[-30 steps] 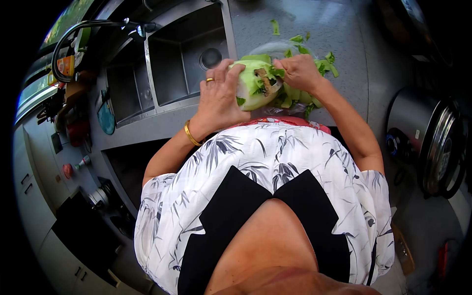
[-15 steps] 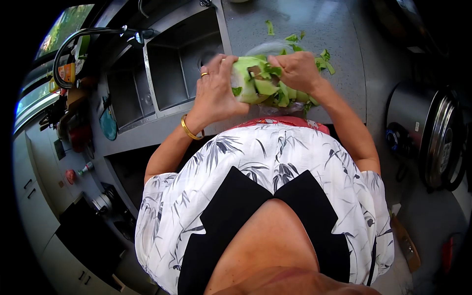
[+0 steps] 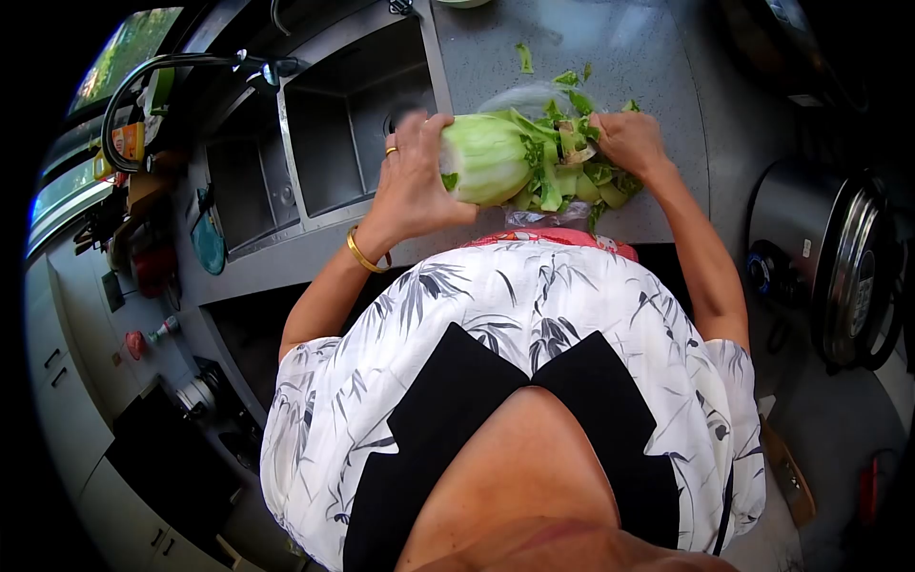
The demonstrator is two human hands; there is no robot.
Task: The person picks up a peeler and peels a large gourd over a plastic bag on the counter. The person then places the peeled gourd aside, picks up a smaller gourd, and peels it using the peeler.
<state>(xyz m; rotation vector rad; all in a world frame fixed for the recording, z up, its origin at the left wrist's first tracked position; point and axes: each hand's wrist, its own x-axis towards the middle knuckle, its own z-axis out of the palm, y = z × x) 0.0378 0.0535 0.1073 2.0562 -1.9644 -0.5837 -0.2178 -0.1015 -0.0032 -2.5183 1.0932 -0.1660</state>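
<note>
A pale green vegetable (image 3: pixel 486 157), like a cabbage or mustard stem, lies on its side above the counter. My left hand (image 3: pixel 419 176), with a gold ring and bangle, is wrapped round its left end. At the other end my right hand (image 3: pixel 629 143) is closed at the leafy tip, beside a brownish piece; what exactly its fingers pinch is hidden. Loose green leaves and peelings (image 3: pixel 610 181) lie under and around the vegetable, over a clear plastic bag (image 3: pixel 524 97).
A steel double sink (image 3: pixel 357 114) with a black faucet (image 3: pixel 172 59) is at the left. Leaf scraps lie on the grey counter (image 3: pixel 658 57). A black and silver cooker (image 3: pixel 810 257) stands at the right. A red cloth (image 3: pixel 553 234) lines the counter's front edge.
My right hand has moved right, away from the vegetable's middle, with the leafy part drawn out that way. More of the smooth pale body shows. My left hand stays round its end.
</note>
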